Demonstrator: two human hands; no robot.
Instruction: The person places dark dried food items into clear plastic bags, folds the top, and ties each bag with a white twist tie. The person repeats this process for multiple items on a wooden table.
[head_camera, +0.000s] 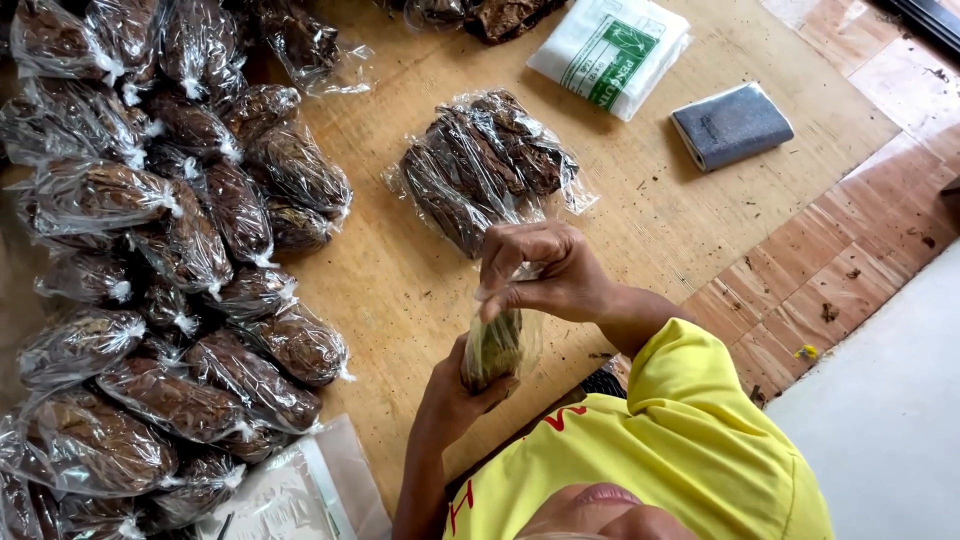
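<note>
I hold a small clear plastic bag (494, 348) stuffed with brown-green dried leaves, upright in front of my yellow shirt. My left hand (447, 398) cups the bag from below and from the side. My right hand (545, 272) pinches the bag's open top, with its fingers closed over the gathered plastic. Both hands hover just above the light wooden board (400, 290).
A large pile of tied leaf-filled bags (180, 250) covers the left side. Several filled bags (485, 165) lie in a bunch at the centre. A white packet (610, 48) and a grey wallet-like pouch (731, 125) lie far right. Flat clear bags (300, 490) lie by my left arm. Brown tiles (840, 260) border the board.
</note>
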